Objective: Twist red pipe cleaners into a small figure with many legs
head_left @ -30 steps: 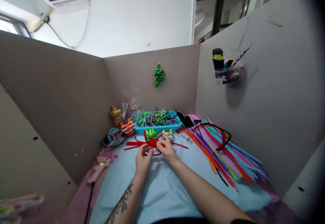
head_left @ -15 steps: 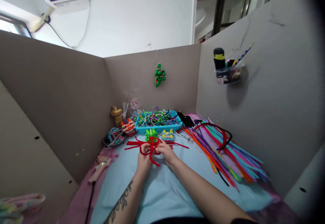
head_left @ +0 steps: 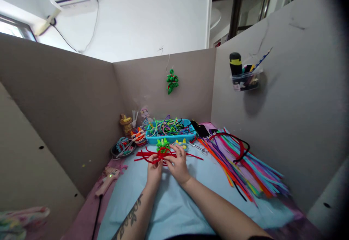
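Observation:
Red pipe cleaners (head_left: 145,154), bent and crossing one another, are pinched between my two hands above the blue cloth (head_left: 169,203). My left hand (head_left: 154,165) has its thumb and fingers closed on them from the left. From the right, my right hand (head_left: 178,165) pinches the same bundle close to the left fingertips, its other fingers raised. Just beyond the hands sits a green fuzzy figure (head_left: 163,145) with eyes. A yellow and blue fuzzy piece (head_left: 181,143) lies beside it, partly hidden by my right hand. Straight red ends stick out to both sides.
A blue tray (head_left: 170,138) of tangled pipe cleaners stands at the back. Many coloured pipe cleaners (head_left: 240,163) fan out at right, near scissors (head_left: 200,147). At left are a dark bowl (head_left: 122,150), an orange striped piece (head_left: 139,137) and a pink corded tool (head_left: 107,182).
My right hand has turned and its fingers have lifted, covering part of the yellow piece. The red strand that hung down toward me has been drawn up between the hands.

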A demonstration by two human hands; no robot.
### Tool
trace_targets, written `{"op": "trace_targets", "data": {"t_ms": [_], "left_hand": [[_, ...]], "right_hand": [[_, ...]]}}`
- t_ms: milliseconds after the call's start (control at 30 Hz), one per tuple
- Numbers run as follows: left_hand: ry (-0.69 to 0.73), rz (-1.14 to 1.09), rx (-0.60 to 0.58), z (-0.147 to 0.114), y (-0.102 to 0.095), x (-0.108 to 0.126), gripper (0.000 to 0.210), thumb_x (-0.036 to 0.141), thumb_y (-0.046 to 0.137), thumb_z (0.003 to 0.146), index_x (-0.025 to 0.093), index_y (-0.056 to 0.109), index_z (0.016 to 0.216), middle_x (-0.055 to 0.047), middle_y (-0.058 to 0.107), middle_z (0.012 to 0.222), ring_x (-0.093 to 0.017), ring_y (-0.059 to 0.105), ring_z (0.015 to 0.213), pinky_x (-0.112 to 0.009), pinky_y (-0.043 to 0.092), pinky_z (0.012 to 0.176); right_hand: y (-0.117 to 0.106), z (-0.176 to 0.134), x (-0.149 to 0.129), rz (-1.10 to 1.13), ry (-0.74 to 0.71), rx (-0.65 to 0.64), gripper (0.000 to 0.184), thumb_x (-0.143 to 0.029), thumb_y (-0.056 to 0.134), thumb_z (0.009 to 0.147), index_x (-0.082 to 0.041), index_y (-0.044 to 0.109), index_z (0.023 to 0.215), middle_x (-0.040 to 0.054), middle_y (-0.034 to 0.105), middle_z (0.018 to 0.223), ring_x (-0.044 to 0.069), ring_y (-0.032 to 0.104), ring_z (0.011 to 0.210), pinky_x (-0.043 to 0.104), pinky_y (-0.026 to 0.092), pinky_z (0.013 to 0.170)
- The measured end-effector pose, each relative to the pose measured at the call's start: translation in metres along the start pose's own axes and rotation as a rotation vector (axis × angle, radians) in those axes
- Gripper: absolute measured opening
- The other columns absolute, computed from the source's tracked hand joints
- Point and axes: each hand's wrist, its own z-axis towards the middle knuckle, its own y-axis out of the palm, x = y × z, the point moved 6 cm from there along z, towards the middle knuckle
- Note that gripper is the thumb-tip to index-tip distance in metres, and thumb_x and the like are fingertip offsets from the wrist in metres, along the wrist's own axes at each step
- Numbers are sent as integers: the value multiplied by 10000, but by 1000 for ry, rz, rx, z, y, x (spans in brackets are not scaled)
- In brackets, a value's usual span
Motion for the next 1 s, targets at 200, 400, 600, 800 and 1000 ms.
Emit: {"op": "trace_targets", "data": {"t_ms": [200,400,600,800,1000], "left_hand": [[32,19,-13,0,0,-3,375,342,678,642,186,449,895,-10,590,776,-136,590,681,-255,453,630],[61,84,-26,-2,2,8,376,354,670,619,187,443,869,-9,566,752,-141,577,643,-248,435,576],[68,100,-19,-4,5,13,359,344,664,595,197,440,835,-3,541,724,-142,559,614,-249,423,550],[142,85,19,-2,2,11,358,297,671,590,195,431,835,0,514,738,-137,540,641,-259,441,581],[138,107,18,0,-1,7,361,328,666,615,189,434,854,-8,527,741,-142,551,646,-256,440,579]], "right_hand": [[6,0,0,21,12,-6,145,-236,570,762,-285,705,779,14,495,1242,258,293,1232,474,191,1054],[13,2,12,139,145,-41,108,-207,596,711,-249,693,693,33,495,1235,256,328,1204,455,221,1040],[15,2,14,180,191,-68,110,-187,594,696,-239,687,668,34,501,1234,247,336,1202,427,234,1034],[17,1,18,211,244,-69,100,-189,601,682,-230,686,653,40,502,1227,241,364,1186,400,257,1021],[13,2,20,204,219,-9,112,-220,597,707,-247,704,685,42,509,1230,248,369,1183,431,225,1037]]}}
